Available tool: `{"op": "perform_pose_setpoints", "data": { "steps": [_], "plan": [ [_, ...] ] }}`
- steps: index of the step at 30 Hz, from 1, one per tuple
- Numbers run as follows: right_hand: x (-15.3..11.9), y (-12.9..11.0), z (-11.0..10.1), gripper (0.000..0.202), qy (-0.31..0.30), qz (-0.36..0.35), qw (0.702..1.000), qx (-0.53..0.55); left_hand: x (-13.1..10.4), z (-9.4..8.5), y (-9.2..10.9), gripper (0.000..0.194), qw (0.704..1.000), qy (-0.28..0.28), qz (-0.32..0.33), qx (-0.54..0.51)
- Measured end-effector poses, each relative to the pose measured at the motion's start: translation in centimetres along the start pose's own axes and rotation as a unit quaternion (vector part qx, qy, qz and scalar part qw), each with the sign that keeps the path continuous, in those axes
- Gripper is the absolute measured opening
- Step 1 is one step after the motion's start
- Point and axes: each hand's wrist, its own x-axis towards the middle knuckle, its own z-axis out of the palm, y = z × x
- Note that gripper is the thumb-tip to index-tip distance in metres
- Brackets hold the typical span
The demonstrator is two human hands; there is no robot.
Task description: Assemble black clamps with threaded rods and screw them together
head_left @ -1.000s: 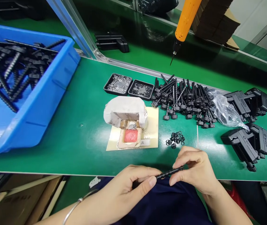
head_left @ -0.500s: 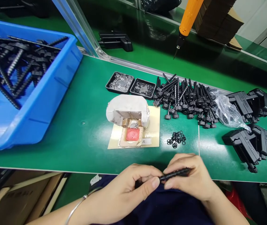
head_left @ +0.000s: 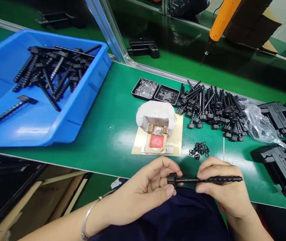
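A black threaded screw with a knob head (head_left: 186, 180) lies roughly level between my hands at the table's front edge. My left hand (head_left: 139, 192) is closed around the knob end, thumb below and fingers curled behind it. My right hand (head_left: 224, 189) pinches the shaft, and the threaded tip sticks out to the right. Just beyond the hands is a loose pile of small black rings (head_left: 199, 150). Behind my left hand stands a white block fixture (head_left: 155, 113) with a red square pad (head_left: 157, 141), on a yellowish board (head_left: 137, 147).
A blue bin (head_left: 82, 124) with several black screws stands at left. Two small black trays of tiny parts, washers (head_left: 146, 88) and rings (head_left: 167, 95), sit behind the fixture. Screws (head_left: 208, 103), a plastic bag (head_left: 260, 122) and black clamp bodies (head_left: 278, 164) lie right. An orange electric screwdriver (head_left: 224, 20) hangs above.
The view has shifted left, so more of the bin shows. My hands have moved apart along the screw, exposing its knob and bare shaft, with the threaded tip now pointing right.
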Motion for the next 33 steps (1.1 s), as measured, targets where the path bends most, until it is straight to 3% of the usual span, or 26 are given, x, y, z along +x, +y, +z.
{"op": "perform_pose_setpoints", "data": {
  "steps": [3, 9, 13, 17, 21, 24, 27, 29, 33],
  "plan": [
    [-0.2, -0.3, -0.5, 0.023, 0.013, -0.021, 0.999, -0.023, 0.1, 0.0, -0.4, 0.037, 0.998, 0.054, -0.035, -0.028],
    [-0.4, 0.1, 1.7, 0.040, 0.000, -0.074, 0.997, -0.015, 0.6, 0.4, -1.7, 0.037, 0.993, 0.103, -0.032, -0.053],
    [-0.6, 0.3, 2.1, 0.038, 0.008, -0.126, 0.988, -0.091, 0.5, 0.8, -1.5, 0.024, 0.989, 0.147, 0.022, 0.005],
    [-0.8, 0.3, 2.2, 0.023, 0.038, -0.226, 0.947, -0.223, 0.5, 1.1, -1.1, 0.008, 0.979, 0.133, 0.111, 0.108],
    [-1.1, 0.3, 2.3, 0.022, 0.028, -0.269, 0.930, -0.247, 0.3, 0.8, -0.9, 0.027, 0.914, 0.145, 0.266, 0.269],
    [-1.3, 0.2, 1.9, 0.028, 0.004, -0.213, 0.960, -0.183, 0.0, 0.6, -0.5, 0.028, 0.881, 0.128, 0.306, 0.336],
    [-1.1, 0.1, 1.5, 0.033, -0.021, -0.081, 0.996, -0.039, -0.3, 0.6, 0.1, 0.027, 0.862, 0.111, 0.310, 0.385],
    [-0.7, 0.0, 1.6, 0.037, -0.034, 0.004, 0.998, 0.058, -0.3, 0.8, 0.3, 0.024, 0.850, 0.098, 0.313, 0.413],
    [0.2, -0.5, 2.3, 0.043, -0.047, 0.137, 0.973, 0.178, -0.4, 1.2, 0.2, 0.021, 0.835, 0.078, 0.323, 0.438]
  ]
}}
